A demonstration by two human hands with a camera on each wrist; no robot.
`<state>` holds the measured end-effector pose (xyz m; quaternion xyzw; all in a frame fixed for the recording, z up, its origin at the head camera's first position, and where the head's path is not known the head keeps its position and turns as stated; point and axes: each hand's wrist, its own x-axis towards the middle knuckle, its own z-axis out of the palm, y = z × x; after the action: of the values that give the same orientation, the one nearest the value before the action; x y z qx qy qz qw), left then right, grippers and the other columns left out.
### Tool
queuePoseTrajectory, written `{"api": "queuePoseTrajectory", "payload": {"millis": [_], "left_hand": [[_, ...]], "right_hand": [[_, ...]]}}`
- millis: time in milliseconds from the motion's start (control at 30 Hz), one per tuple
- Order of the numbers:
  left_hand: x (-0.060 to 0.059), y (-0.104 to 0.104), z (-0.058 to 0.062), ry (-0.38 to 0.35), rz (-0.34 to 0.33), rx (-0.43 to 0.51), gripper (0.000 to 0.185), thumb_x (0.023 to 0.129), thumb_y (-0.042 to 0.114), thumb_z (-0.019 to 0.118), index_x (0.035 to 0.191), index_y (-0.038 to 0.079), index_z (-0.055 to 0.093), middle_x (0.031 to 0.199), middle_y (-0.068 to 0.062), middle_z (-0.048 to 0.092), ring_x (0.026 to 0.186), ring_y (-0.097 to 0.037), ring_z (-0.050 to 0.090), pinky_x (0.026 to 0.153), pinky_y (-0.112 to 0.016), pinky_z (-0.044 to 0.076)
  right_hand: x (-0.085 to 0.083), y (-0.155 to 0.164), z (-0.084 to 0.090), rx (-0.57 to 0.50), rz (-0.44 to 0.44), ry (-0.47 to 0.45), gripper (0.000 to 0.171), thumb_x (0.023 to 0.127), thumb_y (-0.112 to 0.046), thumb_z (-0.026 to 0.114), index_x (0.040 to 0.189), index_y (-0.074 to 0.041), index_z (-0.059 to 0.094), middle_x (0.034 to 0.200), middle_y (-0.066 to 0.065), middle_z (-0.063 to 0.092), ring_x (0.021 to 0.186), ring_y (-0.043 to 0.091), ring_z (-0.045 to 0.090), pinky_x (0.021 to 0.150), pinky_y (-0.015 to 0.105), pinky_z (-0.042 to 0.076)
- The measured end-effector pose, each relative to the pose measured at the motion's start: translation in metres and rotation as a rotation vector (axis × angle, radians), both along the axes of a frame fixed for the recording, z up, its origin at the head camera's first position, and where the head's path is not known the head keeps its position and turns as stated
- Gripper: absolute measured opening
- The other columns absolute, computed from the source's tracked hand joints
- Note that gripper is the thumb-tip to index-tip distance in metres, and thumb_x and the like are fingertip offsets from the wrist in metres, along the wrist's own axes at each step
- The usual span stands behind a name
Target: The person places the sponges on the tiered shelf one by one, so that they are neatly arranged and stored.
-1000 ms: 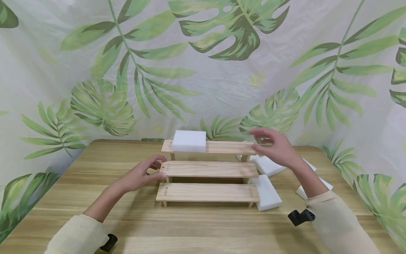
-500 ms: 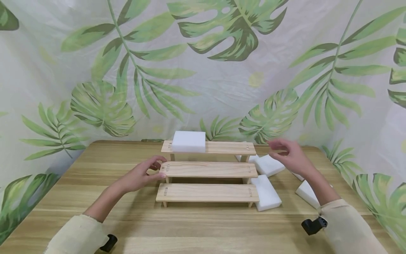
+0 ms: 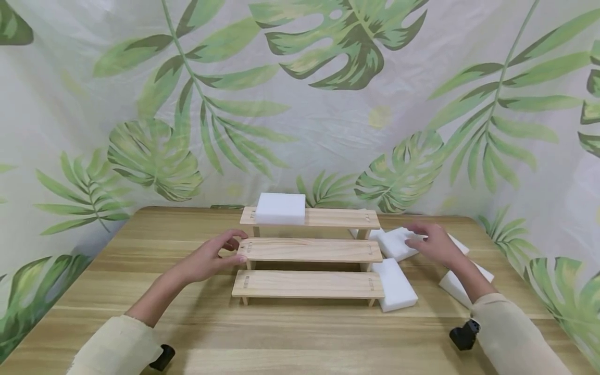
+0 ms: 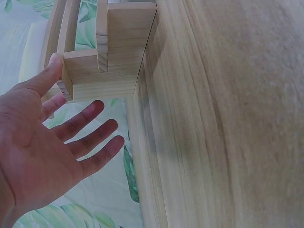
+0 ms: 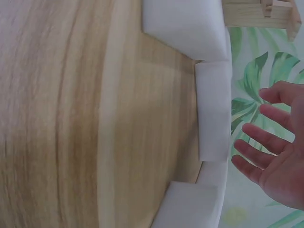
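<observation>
Left hand (image 3: 211, 261), head view: thumb and index finger pinch the left end of a stepped wooden stand (image 3: 300, 251) at its middle board (image 3: 333, 251). Right hand (image 3: 435, 244): fingers loosely bent, thumb apart from forefinger, nothing held. Tabletop (image 3: 300, 338): brown, wood-grained, far corners rounded. Backdrop (image 3: 319, 130): pale, lightly creased cloth behind and to both sides, printed with green leaves. Sleeves (image 3: 117, 344): cream, a black fitting (image 3: 465, 336) near each cuff. The stand is between the hands, its right end well apart from the right hand. Three plain, pale boards, rising from front to back, small dark markings at their ends, short supports beneath. White block (image 3: 280, 209): flat on the top board, towards its left end. Loose blocks (image 3: 397, 285): white, rectangular, on the tabletop to the right of the stand, one just beside the lowest board. Left wrist view: thumb on the middle board's edge, index finger on its far side, other three fingers spread, clear of the wood; grain visible on the stand's side. Right wrist view: all five fingers spread, apart from the row of loose blocks; a corner of the stand at the top.
</observation>
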<state>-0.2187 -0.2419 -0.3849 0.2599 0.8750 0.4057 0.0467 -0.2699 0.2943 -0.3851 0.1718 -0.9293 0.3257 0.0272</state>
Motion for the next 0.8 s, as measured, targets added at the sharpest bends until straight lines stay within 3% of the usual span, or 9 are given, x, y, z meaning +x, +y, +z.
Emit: {"api": "queuePoseTrajectory", "payload": {"millis": [333, 533, 667, 800], "left_hand": [[0.001, 0.000, 0.000, -0.005, 0.001, 0.007, 0.047, 0.103, 0.023, 0.068, 0.141, 0.003, 0.048, 0.129, -0.023, 0.058, 0.120, -0.041, 0.057, 0.087, -0.050, 0.053], [0.000, 0.000, -0.001, -0.010, 0.001, 0.014, 0.048, 0.103, 0.021, 0.068, 0.142, 0.003, 0.048, 0.130, -0.022, 0.058, 0.120, -0.041, 0.057, 0.087, -0.050, 0.054], [0.000, 0.000, -0.001, -0.010, 0.004, 0.012, 0.047, 0.103, 0.022, 0.068, 0.142, 0.004, 0.048, 0.130, -0.022, 0.058, 0.121, -0.041, 0.056, 0.088, -0.051, 0.054], [0.000, 0.000, -0.003, -0.005, 0.015, 0.004, 0.046, 0.103, 0.024, 0.067, 0.141, 0.004, 0.049, 0.130, -0.022, 0.059, 0.121, -0.041, 0.057, 0.088, -0.051, 0.053]], "right_hand": [[-0.002, 0.000, -0.008, 0.086, 0.010, 0.040, 0.040, 0.093, -0.007, 0.073, 0.127, 0.011, 0.064, 0.131, 0.035, 0.061, 0.122, 0.058, 0.056, 0.099, 0.067, 0.044], [-0.001, 0.003, -0.007, 0.150, 0.012, 0.059, 0.032, 0.089, -0.007, 0.075, 0.115, 0.010, 0.068, 0.121, 0.034, 0.066, 0.108, 0.057, 0.063, 0.092, 0.064, 0.049], [0.002, 0.006, 0.001, 0.175, 0.007, 0.005, 0.028, 0.089, -0.007, 0.074, 0.111, 0.010, 0.068, 0.114, 0.032, 0.068, 0.097, 0.051, 0.068, 0.084, 0.058, 0.054], [0.006, 0.008, 0.009, 0.214, 0.004, -0.035, 0.030, 0.092, -0.010, 0.073, 0.113, 0.010, 0.066, 0.110, 0.031, 0.069, 0.097, 0.047, 0.068, 0.082, 0.055, 0.054]]}}
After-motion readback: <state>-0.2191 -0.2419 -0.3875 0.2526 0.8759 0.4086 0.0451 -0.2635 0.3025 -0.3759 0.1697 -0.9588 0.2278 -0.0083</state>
